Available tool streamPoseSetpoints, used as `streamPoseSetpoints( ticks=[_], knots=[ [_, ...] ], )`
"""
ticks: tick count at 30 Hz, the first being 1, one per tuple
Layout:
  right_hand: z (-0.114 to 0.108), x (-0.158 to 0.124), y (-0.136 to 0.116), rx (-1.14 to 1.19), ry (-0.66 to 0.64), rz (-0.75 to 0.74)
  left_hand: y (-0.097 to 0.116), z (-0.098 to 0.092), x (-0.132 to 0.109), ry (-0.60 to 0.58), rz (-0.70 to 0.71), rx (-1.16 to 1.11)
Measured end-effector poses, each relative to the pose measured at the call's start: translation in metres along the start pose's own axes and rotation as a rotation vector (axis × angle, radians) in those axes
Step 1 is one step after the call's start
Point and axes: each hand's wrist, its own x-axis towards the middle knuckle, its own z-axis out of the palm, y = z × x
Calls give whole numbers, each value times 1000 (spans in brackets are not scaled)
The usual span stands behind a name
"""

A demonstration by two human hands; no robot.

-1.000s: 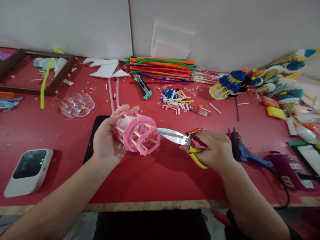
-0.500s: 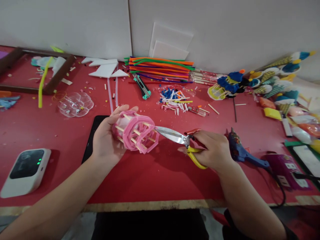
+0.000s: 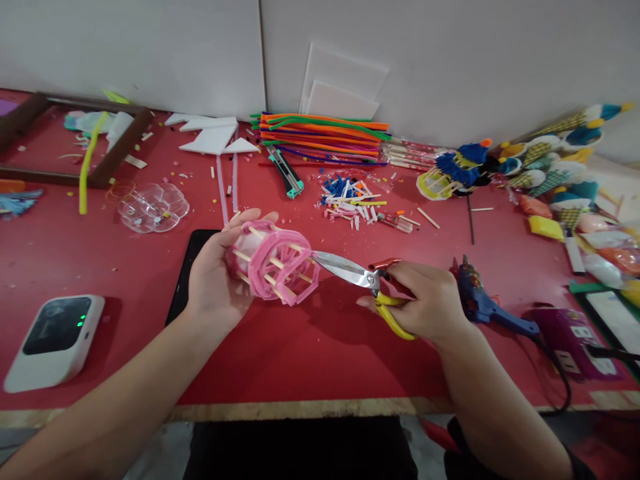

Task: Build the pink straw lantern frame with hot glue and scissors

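Note:
My left hand (image 3: 216, 277) is wrapped round one end of a small cage-like frame (image 3: 260, 267), built from pale wooden sticks joined by pink fuzzy bands. It is tilted, with its open end facing right. In my right hand (image 3: 425, 297) is a pair of scissors (image 3: 347, 269) with one red and one yellow handle. The blades look closed together, and their tips meet the upper right edge of the pink band; whether they pinch it I cannot tell. Under my left hand lies a black phone-like slab (image 3: 183, 287), partly covered.
Behind the hands lie a green-black utility knife (image 3: 285, 172), small cut scraps (image 3: 353, 198) and a bundle of pipe cleaners (image 3: 325, 137). A blue glue gun (image 3: 483, 300) and a purple power socket (image 3: 560, 340) stand right. To the left are a white device (image 3: 55, 343) and a clear flower-shaped tray (image 3: 153, 208).
The whole view has shifted very slightly. Both hands, the pink frame and the scissors keep nearly the same pose, tips still at the band's edge.

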Motion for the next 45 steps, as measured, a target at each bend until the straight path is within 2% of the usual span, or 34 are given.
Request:
streamPoseSetpoints(
  ticks=[32, 39, 45],
  knots=[
    [1, 3, -1, -77, 60, -54, -1, -1, 1, 3, -24, -9],
    [-1, 2, -4, -88, -12, -17, 0, 1, 1, -2, -38, -27],
    [-1, 2, -6, -41, -36, -2, 1, 0, 0, -77, -68, -16]
  ],
)
